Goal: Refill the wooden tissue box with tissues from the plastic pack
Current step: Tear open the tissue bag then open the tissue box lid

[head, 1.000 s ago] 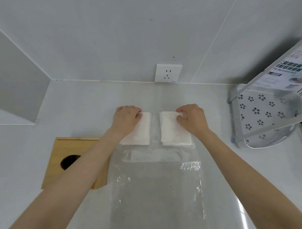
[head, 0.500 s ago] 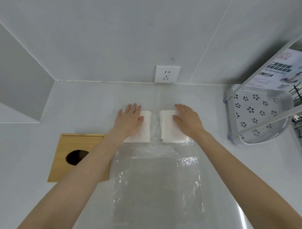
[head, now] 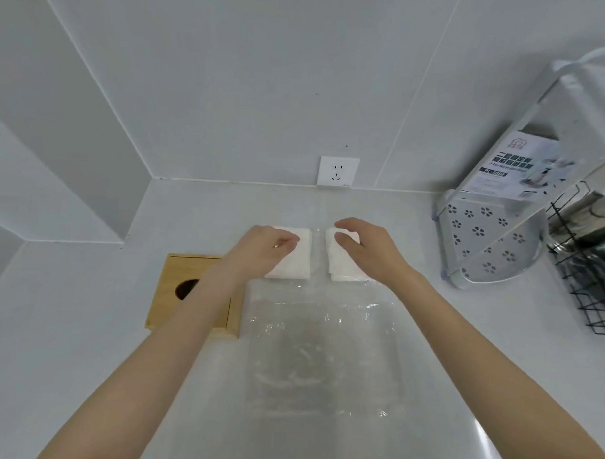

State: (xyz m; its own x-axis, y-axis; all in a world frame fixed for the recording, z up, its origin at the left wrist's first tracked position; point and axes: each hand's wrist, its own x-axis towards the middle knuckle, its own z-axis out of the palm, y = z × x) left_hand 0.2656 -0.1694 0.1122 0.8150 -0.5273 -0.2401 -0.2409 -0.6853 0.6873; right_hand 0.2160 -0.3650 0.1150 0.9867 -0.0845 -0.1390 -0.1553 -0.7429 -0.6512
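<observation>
Both hands have lifted off flat since a moment ago, fingers now curling. Left of my left hand (head: pixel 266 250) sits the wooden tissue box (head: pixel 170 286) on the table (head: pixel 67 341), untouched. My left fingers (head: pixel 287 242) bend loosely over the left tissue stack (head: pixel 293 263), holding nothing I can see; my right hand (head: pixel 369 252) hovers, half-spread, above the right tissue stack (head: pixel 341 265). Nearer me than both lies the emptied plastic pack (head: pixel 321 350). I judge a pickup comes next

The left forearm hides part of the wooden tissue box (head: pixel 175 290); the wire rack (head: pixel 587 273) is cut off at right.
</observation>
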